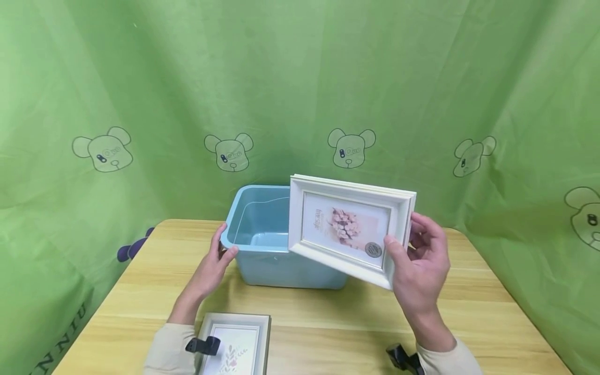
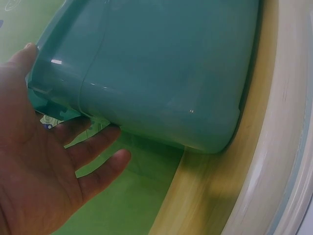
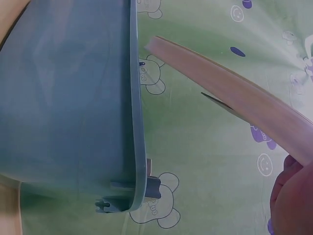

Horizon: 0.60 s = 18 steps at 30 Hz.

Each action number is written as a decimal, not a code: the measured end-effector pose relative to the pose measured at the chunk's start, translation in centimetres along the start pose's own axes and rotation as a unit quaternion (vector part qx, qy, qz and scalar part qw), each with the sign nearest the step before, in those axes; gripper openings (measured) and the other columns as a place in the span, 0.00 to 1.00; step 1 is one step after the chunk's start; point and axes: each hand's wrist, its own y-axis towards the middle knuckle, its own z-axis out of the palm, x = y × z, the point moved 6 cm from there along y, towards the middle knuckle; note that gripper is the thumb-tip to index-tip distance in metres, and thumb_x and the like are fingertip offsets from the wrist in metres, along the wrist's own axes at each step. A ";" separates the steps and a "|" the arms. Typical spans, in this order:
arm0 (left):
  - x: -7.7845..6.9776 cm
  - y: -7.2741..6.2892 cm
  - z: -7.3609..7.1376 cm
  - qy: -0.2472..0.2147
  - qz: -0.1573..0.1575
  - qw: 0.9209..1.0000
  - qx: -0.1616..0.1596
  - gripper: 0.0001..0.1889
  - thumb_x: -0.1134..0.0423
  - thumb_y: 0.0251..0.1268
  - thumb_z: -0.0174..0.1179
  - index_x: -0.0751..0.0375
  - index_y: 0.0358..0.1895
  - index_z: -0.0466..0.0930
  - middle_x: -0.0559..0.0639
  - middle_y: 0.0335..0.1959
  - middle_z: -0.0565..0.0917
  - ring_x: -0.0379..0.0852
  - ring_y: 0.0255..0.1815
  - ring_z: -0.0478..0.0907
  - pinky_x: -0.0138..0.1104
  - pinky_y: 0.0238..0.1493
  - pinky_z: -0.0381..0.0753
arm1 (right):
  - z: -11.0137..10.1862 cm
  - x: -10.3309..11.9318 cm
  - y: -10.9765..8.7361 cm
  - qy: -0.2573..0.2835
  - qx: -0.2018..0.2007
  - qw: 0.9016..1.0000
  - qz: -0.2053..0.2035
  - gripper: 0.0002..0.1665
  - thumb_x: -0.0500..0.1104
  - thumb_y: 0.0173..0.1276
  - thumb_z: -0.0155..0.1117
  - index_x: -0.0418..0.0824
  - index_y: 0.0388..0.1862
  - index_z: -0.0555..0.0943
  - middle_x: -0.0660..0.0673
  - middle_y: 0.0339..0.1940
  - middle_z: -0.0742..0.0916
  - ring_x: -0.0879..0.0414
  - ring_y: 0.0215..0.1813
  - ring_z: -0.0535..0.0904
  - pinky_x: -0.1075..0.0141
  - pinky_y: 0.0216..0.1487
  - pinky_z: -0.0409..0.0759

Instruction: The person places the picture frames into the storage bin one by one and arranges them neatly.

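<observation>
My right hand (image 1: 422,265) grips a white picture frame (image 1: 349,273) by its right side, thumb on the front and fingers behind. The frame is tilted above the right part of a blue plastic bin (image 1: 281,268), hiding much of its opening. It shows a pink flower print and a round grey sticker. In the right wrist view the frame (image 3: 234,93) appears edge-on, above the bin's rim (image 3: 138,107). My left hand (image 1: 208,273) holds the bin's near left corner, thumb at the front of the rim and fingers (image 2: 95,147) spread along the side.
A second picture frame (image 1: 264,344) with a plant print lies face up on the wooden table (image 1: 328,333), partly behind the left sleeve. Green curtains (image 1: 300,78) with bear drawings hang behind and on both sides. Black wrist-camera mounts (image 1: 206,345) stick out from the cuffs.
</observation>
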 end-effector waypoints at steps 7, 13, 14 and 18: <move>-2.4 -1.1 -0.2 -0.006 0.005 1.000 0.005 0.38 0.52 0.77 0.45 0.53 0.78 0.33 0.70 0.77 0.48 0.67 0.76 0.52 0.54 0.74 0.56 | 0.4 -0.1 0.1 -0.043 -0.001 0.999 -0.013 0.31 0.17 0.51 0.59 0.23 0.58 0.71 0.48 0.42 0.82 0.60 0.41 0.83 0.73 0.40 0.86; -2.6 -1.3 -0.3 -0.010 0.008 1.000 0.002 0.38 0.51 0.77 0.45 0.52 0.78 0.33 0.70 0.77 0.48 0.67 0.76 0.52 0.54 0.74 0.56 | 0.7 -0.4 0.4 -0.081 0.001 0.997 -0.011 0.30 0.18 0.52 0.60 0.22 0.58 0.71 0.50 0.40 0.81 0.61 0.34 0.80 0.75 0.36 0.86; -2.6 -1.3 -0.3 -0.009 0.007 1.000 0.003 0.38 0.52 0.77 0.45 0.53 0.78 0.33 0.70 0.77 0.48 0.67 0.76 0.52 0.54 0.74 0.56 | 0.7 -0.5 0.4 -0.087 0.000 0.996 -0.010 0.30 0.18 0.52 0.61 0.22 0.58 0.71 0.50 0.40 0.81 0.61 0.34 0.80 0.75 0.36 0.86; -2.5 -1.1 -0.3 0.000 0.001 1.000 0.004 0.37 0.52 0.77 0.45 0.54 0.78 0.34 0.71 0.77 0.48 0.66 0.76 0.52 0.53 0.75 0.56 | 0.8 -0.7 0.7 -0.106 0.000 0.994 -0.008 0.30 0.19 0.53 0.61 0.23 0.57 0.72 0.51 0.39 0.81 0.62 0.31 0.78 0.77 0.33 0.85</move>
